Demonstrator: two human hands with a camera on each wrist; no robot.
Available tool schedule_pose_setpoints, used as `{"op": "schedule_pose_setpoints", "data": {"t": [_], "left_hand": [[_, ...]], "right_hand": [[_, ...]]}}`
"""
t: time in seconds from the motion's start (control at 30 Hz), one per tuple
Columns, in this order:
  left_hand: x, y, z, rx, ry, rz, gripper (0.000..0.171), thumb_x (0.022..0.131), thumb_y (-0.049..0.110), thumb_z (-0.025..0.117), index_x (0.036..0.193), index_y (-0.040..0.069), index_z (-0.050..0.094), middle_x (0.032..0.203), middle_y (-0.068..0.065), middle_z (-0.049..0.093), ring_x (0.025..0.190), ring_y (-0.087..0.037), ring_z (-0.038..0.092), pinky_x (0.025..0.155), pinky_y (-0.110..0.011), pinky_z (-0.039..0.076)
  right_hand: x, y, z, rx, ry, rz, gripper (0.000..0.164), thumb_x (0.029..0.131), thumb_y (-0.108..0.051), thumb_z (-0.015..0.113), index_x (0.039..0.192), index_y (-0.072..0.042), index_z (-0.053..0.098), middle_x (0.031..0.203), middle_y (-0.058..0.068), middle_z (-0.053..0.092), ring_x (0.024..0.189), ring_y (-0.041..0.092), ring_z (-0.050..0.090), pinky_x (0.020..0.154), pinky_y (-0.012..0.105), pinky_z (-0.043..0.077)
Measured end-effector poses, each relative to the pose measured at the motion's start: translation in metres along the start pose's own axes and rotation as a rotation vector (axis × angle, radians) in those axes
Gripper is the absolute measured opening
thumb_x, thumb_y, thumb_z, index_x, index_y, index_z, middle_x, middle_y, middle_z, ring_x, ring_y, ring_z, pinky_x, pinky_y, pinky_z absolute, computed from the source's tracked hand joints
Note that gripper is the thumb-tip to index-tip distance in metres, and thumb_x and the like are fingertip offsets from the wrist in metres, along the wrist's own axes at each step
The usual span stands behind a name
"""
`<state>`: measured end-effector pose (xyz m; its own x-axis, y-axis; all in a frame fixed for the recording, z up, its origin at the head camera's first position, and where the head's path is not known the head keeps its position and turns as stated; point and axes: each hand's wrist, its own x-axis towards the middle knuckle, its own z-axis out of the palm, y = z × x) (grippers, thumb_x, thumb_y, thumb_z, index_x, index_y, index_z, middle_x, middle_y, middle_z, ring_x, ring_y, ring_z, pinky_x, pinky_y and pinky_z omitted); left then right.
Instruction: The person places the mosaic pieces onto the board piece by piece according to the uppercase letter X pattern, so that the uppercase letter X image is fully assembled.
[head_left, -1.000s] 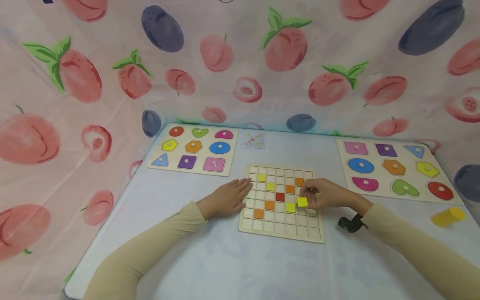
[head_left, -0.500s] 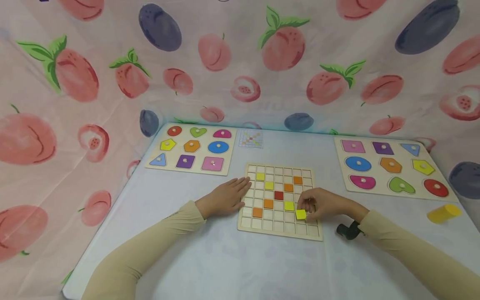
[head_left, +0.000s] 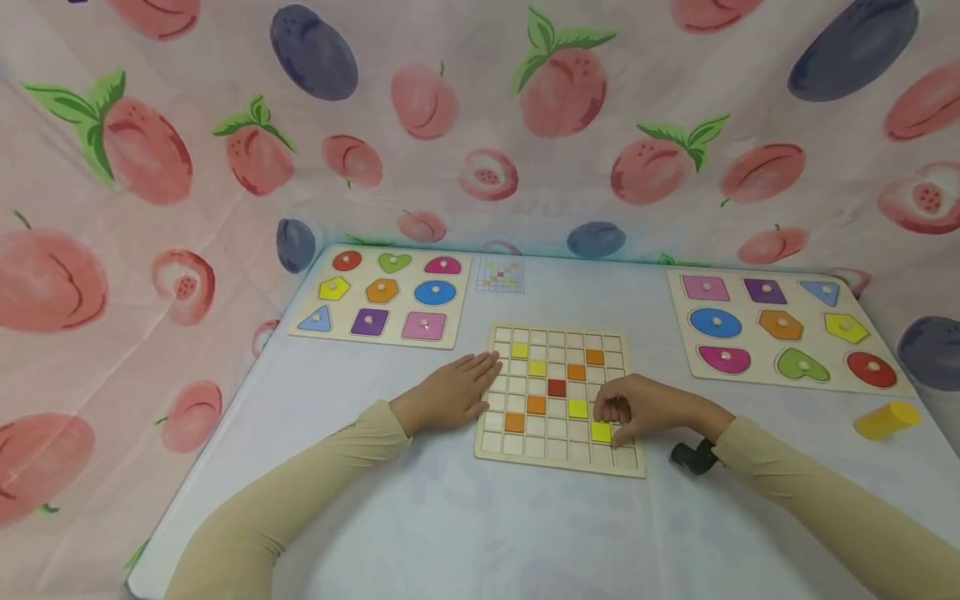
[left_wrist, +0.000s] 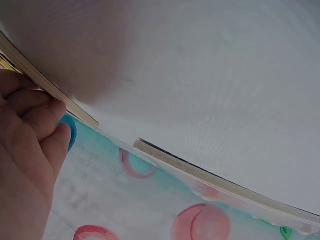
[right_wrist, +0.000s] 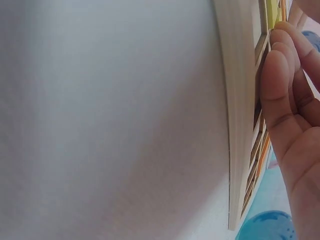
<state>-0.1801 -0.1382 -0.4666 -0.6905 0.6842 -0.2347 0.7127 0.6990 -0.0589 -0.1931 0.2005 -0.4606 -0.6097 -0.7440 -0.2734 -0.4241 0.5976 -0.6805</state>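
Now: R hand (head_left: 637, 408) sets yellow tile (head_left: 601, 431) into wooden grid board (head_left: 558, 462), near its front-right corner.
Fingers curl on the tile; L hand (head_left: 450, 392) lies flat, relaxed, on board's left edge. Board holds 4 yellow, 4 orange, 1 red tiles. 2 shape-puzzle boards (head_left: 378, 337) (head_left: 787, 379), 9 pcs each; 1 yellow cup (head_left: 885, 419) on its side.

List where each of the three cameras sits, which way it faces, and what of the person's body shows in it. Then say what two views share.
Head: worn on the head, facing forward and down at the grid board; both sleeves, left hand and right hand show.
Left wrist: low at the tabletop, looking along the board's edge; left-hand fingers show.
Right wrist: low beside the board's side wall; right-hand fingers show.
Shared: head and right wrist both show the yellow tile.
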Motion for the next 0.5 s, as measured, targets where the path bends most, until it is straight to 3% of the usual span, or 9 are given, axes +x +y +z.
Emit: {"op": "schedule_pose_setpoints", "data": {"t": [0.17,0.5], "left_hand": [[-0.002,0.0008,-0.001,0.003,0.001,0.006,0.064,0.099,0.039,0.036,0.15,0.004,0.02,0.158,-0.01,0.017,0.147,-0.022,0.017,0.121,-0.034,0.017],[-0.0043,0.0025,-0.0028,-0.007,0.003,0.007,0.064,0.099,0.039,0.037,0.149,0.004,0.021,0.158,-0.01,0.018,0.147,-0.022,0.017,0.121,-0.034,0.018]], "right_hand": [[0.0005,0.0024,0.0019,0.013,0.002,-0.043,0.025,0.071,-0.023,0.082,0.089,-0.019,0.066,0.075,-0.006,0.055,0.069,0.006,0.05,0.059,0.017,0.048],[0.0005,-0.0022,0.0019,0.025,0.0,-0.036,0.021,0.072,-0.017,0.08,0.088,-0.019,0.066,0.074,-0.006,0.056,0.069,0.006,0.05,0.059,0.017,0.047]]}}
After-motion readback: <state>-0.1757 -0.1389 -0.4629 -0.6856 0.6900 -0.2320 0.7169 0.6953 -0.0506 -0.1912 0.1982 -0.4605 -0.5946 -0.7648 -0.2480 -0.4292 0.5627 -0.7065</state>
